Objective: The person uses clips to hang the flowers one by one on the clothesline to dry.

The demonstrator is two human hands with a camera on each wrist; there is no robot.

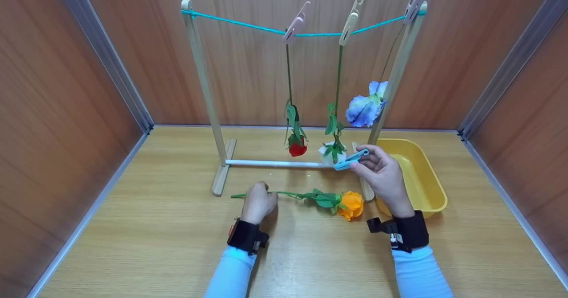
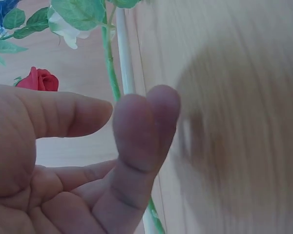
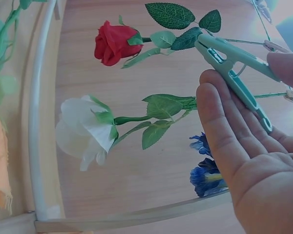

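My left hand [image 1: 258, 203] is at the stem of an orange rose [image 1: 351, 205], which lies on the table with its bloom to the right. In the left wrist view the green stem [image 2: 110, 63] runs between the thumb and fingertips, which pinch it; part of it is hidden behind the fingers. Over the white crossbar, my right hand [image 1: 385, 176] holds a blue clothespin [image 1: 351, 159] between thumb and fingers. The right wrist view has this clothespin [image 3: 234, 78] with its jaw end beyond the fingertips, and the white rose [image 3: 90, 129] hanging behind.
A turquoise line [image 1: 239, 23] spans two wooden posts. Clothespins hold a red rose [image 1: 297, 148], a white rose [image 1: 328, 153] and a blue flower [image 1: 367, 105] upside down from it. A yellow basin [image 1: 437, 191] stands by the right post. A white crossbar [image 1: 279, 163] joins the feet.
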